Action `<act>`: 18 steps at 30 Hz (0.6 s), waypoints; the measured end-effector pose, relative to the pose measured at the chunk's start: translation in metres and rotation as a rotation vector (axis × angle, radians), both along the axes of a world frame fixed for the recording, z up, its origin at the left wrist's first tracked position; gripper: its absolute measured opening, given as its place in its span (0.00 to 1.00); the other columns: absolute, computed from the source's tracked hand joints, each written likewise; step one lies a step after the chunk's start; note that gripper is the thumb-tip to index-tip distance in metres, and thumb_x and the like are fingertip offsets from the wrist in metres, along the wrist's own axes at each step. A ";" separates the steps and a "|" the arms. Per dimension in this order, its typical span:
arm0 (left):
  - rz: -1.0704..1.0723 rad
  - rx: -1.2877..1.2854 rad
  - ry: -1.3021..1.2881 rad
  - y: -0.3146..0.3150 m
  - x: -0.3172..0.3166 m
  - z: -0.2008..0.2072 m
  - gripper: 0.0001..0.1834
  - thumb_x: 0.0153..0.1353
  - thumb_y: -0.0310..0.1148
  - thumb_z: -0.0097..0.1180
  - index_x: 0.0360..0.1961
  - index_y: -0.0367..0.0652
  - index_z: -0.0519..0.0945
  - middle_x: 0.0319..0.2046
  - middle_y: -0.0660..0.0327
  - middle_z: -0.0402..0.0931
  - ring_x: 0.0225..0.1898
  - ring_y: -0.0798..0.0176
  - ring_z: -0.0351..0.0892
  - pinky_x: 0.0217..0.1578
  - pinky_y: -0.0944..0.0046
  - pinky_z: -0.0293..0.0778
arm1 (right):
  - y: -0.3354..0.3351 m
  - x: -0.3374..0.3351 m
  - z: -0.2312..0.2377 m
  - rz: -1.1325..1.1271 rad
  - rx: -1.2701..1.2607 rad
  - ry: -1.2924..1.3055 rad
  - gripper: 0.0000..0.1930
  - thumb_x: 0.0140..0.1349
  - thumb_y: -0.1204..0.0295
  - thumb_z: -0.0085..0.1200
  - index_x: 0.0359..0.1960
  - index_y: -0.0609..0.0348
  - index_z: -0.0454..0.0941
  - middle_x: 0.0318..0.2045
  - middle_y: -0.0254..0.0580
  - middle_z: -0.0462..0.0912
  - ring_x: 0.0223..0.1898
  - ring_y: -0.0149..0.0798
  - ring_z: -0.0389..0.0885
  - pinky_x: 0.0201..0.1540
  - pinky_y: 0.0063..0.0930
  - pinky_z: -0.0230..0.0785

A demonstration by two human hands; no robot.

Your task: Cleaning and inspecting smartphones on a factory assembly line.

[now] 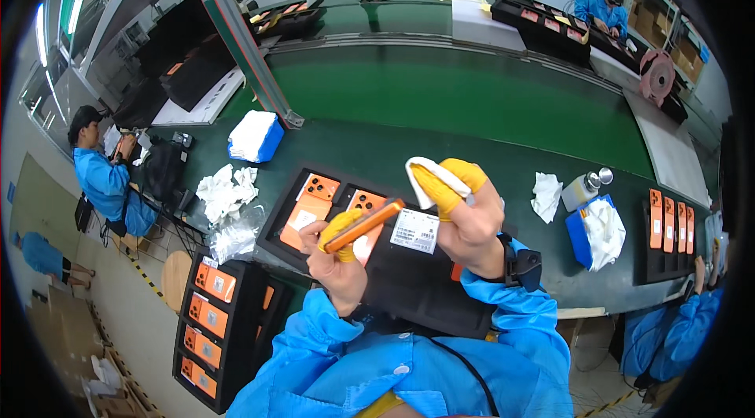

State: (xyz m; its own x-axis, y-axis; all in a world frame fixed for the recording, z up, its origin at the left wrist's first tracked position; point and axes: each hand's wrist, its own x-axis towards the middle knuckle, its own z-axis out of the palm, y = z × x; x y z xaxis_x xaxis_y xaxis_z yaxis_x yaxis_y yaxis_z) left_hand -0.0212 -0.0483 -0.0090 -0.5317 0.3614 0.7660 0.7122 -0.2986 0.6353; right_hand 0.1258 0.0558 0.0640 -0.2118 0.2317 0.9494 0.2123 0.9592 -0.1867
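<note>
My left hand (340, 265), with yellow finger covers on some fingers, grips an orange phone (365, 226) turned edge-on and tilted. Facing it, my right hand (472, 223), also in yellow finger covers, pinches a folded white cloth (440, 169). A small gap separates the cloth from the phone. Below my hands lies a black foam tray (277, 223) in which an orange phone with several camera lenses (316, 199) rests. A second orange phone (366, 200) there is partly hidden by my left hand. Beside it is a white printed label (415, 231).
Left of the tray lie crumpled white cloths (226, 191) and a blue bin of cloths (255, 136). To the right stand another blue bin (580, 239), a bottle (580, 191) and a phone tray (651, 267). A stacked phone tray (189, 333) sits lower left. Co-workers sit nearby.
</note>
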 end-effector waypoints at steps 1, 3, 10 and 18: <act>-0.116 0.048 -0.179 0.000 0.003 -0.002 0.08 0.59 0.23 0.53 0.39 0.38 0.81 0.39 0.56 0.77 0.40 0.62 0.71 0.44 0.64 0.62 | -0.001 0.002 0.001 0.003 0.007 0.003 0.23 0.32 0.83 0.54 0.37 0.63 0.83 0.35 0.50 0.79 0.27 0.45 0.76 0.27 0.33 0.67; -0.497 0.003 -0.487 -0.006 0.005 0.000 0.13 0.64 0.32 0.52 0.47 0.35 0.76 0.41 0.57 0.74 0.41 0.64 0.72 0.47 0.67 0.64 | -0.009 0.007 0.006 0.040 -0.056 0.078 0.22 0.35 0.83 0.55 0.39 0.63 0.83 0.35 0.50 0.79 0.30 0.47 0.78 0.32 0.33 0.72; -1.409 -0.214 -1.469 -0.005 0.007 0.011 0.16 0.66 0.38 0.48 0.48 0.38 0.72 0.34 0.61 0.70 0.35 0.68 0.68 0.34 0.73 0.69 | -0.009 0.014 0.012 0.067 -0.044 0.044 0.21 0.38 0.83 0.58 0.40 0.61 0.83 0.35 0.50 0.79 0.32 0.45 0.80 0.33 0.29 0.73; -1.479 -0.298 -1.475 -0.003 0.005 0.008 0.20 0.66 0.43 0.49 0.49 0.38 0.73 0.35 0.65 0.73 0.39 0.70 0.69 0.43 0.71 0.65 | 0.000 0.000 0.000 0.126 0.031 -0.046 0.23 0.31 0.81 0.58 0.37 0.60 0.83 0.35 0.48 0.78 0.28 0.44 0.78 0.27 0.30 0.70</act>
